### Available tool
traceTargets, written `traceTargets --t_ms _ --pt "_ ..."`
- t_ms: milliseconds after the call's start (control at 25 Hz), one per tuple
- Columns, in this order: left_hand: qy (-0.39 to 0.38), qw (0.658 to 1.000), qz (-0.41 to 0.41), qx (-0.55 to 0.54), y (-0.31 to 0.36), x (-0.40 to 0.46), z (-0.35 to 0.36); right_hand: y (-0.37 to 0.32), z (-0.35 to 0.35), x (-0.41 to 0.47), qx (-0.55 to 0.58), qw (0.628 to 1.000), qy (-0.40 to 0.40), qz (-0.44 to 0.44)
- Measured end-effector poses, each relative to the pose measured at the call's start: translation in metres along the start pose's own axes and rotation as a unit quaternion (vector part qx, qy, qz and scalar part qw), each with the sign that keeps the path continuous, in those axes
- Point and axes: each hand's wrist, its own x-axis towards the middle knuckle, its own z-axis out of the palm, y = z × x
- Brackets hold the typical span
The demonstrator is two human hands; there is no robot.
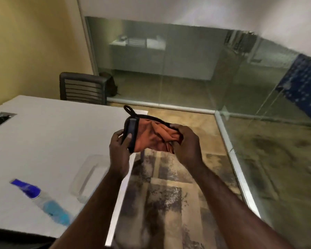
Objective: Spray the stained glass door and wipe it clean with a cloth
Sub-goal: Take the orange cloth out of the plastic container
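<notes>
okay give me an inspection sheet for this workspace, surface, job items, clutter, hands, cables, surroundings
Surface: white table at left, with a cutout at its far left edge.
Job's things: orange cloth with dark trim and a hanging loop, held bunched in the air beside the table's edge; spray bottle with blue top and blue liquid lying on its side on the table; glass door or wall ahead and to the right, which pane is the door unclear.
Clutter: clear tray-like item on the table, blurred.
Hands: left hand and right hand both grip the cloth.
Cables: nothing seen.
Surroundings: black chair at the table's far end, yellow wall, patterned floor.
</notes>
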Motion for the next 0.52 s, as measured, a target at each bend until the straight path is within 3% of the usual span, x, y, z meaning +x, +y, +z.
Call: traceTargets --t_ms 120,280,520 --pt "-0.112 0.993 -0.039 -0.007 -0.019 -0.026 0.081 0.027 -0.087 -0.024 -0.047 0.995 0.079 0.028" --pt "-0.298 0.953 -0.056 -0.019 -0.033 -0.088 0.191 0.059 -0.203 -0.063 -0.111 0.975 0.179 0.068" --pt "-0.455 0.887 -0.066 -0.027 -0.053 -0.209 0.342 0.093 -0.366 -0.141 -0.188 0.928 0.298 0.120"
